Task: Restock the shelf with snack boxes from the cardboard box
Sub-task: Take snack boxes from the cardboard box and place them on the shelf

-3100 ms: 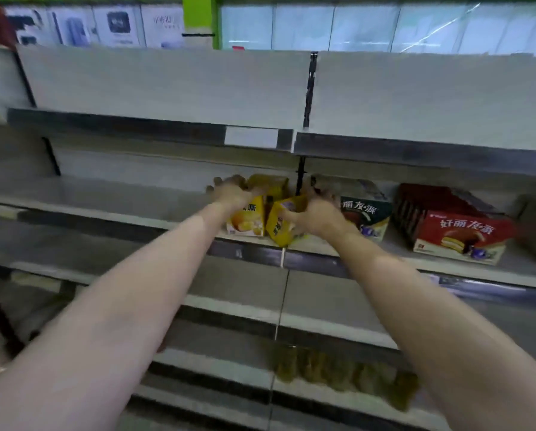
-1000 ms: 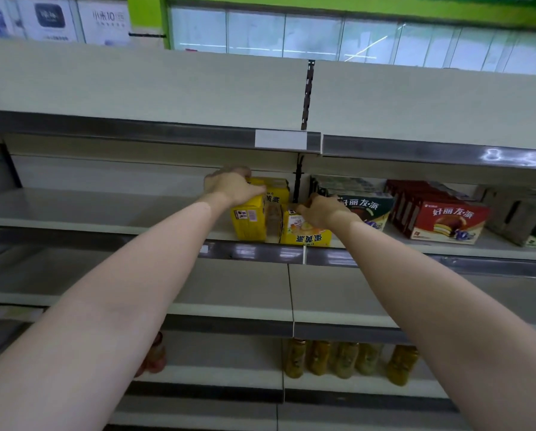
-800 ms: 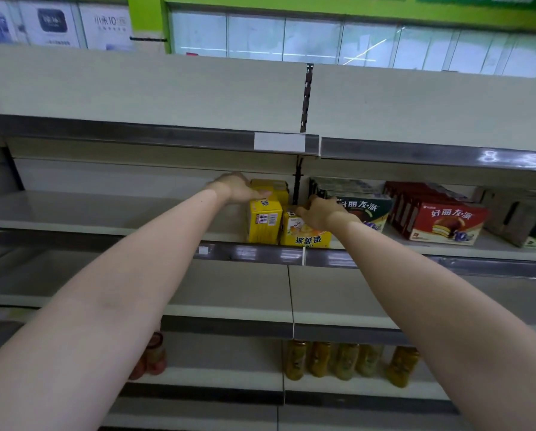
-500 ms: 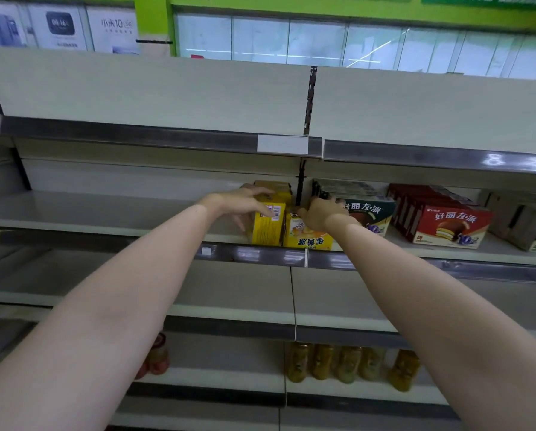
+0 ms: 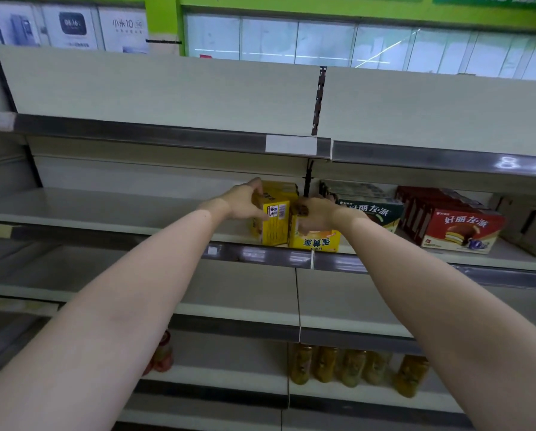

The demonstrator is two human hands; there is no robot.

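Both hands meet at the middle shelf (image 5: 105, 209), just above frame centre. Left hand (image 5: 242, 202) curls round an upright yellow snack box (image 5: 274, 223), thumb over its top edge and fingers down its left side, so that side of the carton is hidden. Right hand (image 5: 315, 214) lies with bent fingers on the top of a second yellow box (image 5: 318, 242); its fingertips sit behind the knuckles, so whether it truly grips or merely presses is hard to say, though the fingers look curled over the carton's upper edge. That box stands touching the first at its 3 o'clock, its printed characters upside down. More yellow cartons (image 5: 284, 188) sit behind at 12 o'clock, mostly covered.

At 3 o'clock from the hands, a dark green box (image 5: 375, 209) is partly blocked by the right wrist, then red pie boxes (image 5: 461, 230) beyond, and a further carton (image 5: 531, 228) cut off by the frame edge. Two shelves down, toward 6 o'clock, stand blurred jars of yellow fruit (image 5: 347, 367); a red jar (image 5: 162, 356) peeks from behind the left forearm. No cardboard source box is in view.
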